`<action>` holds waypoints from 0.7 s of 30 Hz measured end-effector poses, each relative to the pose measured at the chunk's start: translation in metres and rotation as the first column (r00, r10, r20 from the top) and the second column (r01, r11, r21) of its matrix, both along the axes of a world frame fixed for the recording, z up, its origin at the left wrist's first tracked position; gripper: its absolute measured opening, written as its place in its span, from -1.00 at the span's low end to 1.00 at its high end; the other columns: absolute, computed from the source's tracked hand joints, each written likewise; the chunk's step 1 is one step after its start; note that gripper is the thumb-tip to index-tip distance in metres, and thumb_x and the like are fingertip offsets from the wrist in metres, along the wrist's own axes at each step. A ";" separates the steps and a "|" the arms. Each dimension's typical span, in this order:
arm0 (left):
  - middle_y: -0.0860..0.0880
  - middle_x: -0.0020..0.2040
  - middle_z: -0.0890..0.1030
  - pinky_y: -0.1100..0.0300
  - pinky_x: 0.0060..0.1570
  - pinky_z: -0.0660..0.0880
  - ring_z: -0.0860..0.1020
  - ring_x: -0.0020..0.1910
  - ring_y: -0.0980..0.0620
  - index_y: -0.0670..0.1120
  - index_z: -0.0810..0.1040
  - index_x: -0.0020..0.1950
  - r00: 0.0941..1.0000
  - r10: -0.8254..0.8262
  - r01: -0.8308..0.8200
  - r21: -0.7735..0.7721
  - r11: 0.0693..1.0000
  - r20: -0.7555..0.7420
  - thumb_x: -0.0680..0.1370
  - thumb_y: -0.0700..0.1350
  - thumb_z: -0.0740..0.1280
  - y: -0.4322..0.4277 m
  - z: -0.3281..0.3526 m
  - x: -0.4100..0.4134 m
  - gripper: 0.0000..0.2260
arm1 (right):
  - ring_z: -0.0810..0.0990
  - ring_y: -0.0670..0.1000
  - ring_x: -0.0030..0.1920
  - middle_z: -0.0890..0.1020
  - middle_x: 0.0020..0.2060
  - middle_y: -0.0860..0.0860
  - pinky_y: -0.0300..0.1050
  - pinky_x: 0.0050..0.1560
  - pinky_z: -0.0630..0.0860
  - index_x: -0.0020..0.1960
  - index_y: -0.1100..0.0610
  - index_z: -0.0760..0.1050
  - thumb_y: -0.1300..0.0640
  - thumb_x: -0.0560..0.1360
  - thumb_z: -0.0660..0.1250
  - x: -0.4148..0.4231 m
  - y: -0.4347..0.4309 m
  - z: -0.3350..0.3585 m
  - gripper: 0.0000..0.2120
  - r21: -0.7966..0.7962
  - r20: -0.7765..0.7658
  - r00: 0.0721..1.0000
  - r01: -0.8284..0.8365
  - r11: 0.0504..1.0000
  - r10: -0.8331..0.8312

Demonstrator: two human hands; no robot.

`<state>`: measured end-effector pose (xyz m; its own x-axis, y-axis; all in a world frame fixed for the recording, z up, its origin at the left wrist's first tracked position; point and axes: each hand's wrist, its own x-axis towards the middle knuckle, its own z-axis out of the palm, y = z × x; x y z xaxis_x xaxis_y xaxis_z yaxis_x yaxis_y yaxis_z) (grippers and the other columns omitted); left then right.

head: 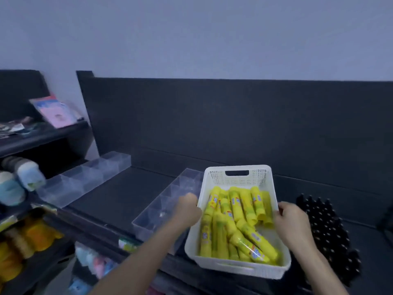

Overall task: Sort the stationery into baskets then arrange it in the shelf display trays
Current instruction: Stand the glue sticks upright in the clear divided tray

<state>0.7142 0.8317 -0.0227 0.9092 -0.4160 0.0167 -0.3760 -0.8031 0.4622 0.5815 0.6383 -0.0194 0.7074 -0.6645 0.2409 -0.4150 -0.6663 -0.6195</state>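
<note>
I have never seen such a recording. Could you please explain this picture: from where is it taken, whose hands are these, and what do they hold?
There is no machine: a person works with bare hands. The picture comes from a camera worn on the person's head, looking forward and down. The left hand and the right hand each grip a side rim of a white basket full of yellow tubes; their labels are too blurred to read. The basket is over a dark shelf; whether it rests there I cannot tell. Left of it lies a clear divided tray, a second clear tray farther left.
</note>
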 end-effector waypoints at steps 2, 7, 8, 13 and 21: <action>0.00 -0.40 0.19 0.11 -0.49 0.14 0.29 -0.42 -0.03 -0.11 0.11 -0.41 0.995 -0.092 0.093 0.038 0.995 -0.035 0.44 -0.31 0.18 -0.013 -0.010 0.021 -0.69 | 0.57 0.27 -0.13 0.61 -0.23 0.28 -0.09 -0.25 0.27 -0.30 0.28 0.50 0.32 0.45 0.22 0.010 -0.006 -0.010 -0.83 0.019 -0.023 0.997 0.079 0.997 -0.078; -0.17 -0.32 0.39 0.06 -0.37 0.27 0.45 -0.22 -0.17 -0.11 0.11 -0.42 0.966 -0.235 0.240 0.035 0.970 -0.110 0.45 -0.29 0.17 -0.017 -0.020 0.056 -0.69 | 0.55 0.24 -0.21 0.50 -0.37 0.20 -0.10 -0.27 0.25 -0.42 0.17 0.33 0.37 0.42 0.21 0.031 0.001 -0.026 -0.74 0.066 -0.106 0.970 0.225 0.972 -0.217; -0.21 -0.25 0.46 0.07 -0.34 0.32 0.50 -0.13 -0.20 -0.11 0.12 -0.41 0.963 -0.243 0.248 0.026 0.968 -0.120 0.46 -0.29 0.17 -0.014 -0.021 0.063 -0.69 | 0.51 0.21 -0.24 0.49 -0.37 0.18 -0.10 -0.27 0.25 -0.44 0.14 0.30 0.37 0.42 0.21 0.038 0.005 -0.029 -0.70 0.073 -0.114 0.965 0.245 0.967 -0.236; -0.21 -0.01 0.58 0.06 -0.14 0.44 0.54 0.01 -0.19 -0.09 0.17 -0.38 0.975 -0.214 0.218 0.077 0.973 -0.063 0.47 -0.25 0.18 0.012 -0.023 0.088 -0.73 | 0.42 0.07 -0.27 0.48 -0.36 0.10 -0.15 -0.27 0.22 -0.37 0.17 0.36 0.36 0.45 0.20 0.066 0.030 -0.040 -0.76 0.118 -0.145 0.963 0.244 0.963 -0.226; 0.03 -0.39 0.29 0.22 -0.39 0.26 0.37 -0.32 0.00 -0.10 0.17 -0.40 0.963 -0.258 0.263 0.055 0.963 -0.077 0.47 -0.31 0.18 0.004 -0.027 0.093 -0.70 | 0.44 0.10 -0.30 0.47 -0.43 0.06 -0.14 -0.29 0.24 -0.36 0.23 0.44 0.36 0.44 0.19 0.062 0.031 -0.049 -0.78 0.147 -0.189 0.954 0.262 0.954 -0.233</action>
<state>0.8075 0.8357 -0.0494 0.7674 -0.6366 -0.0761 -0.5452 -0.7104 0.4451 0.6440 0.6693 -0.0681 0.5355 -0.8445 0.0021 -0.6613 -0.4209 -0.6209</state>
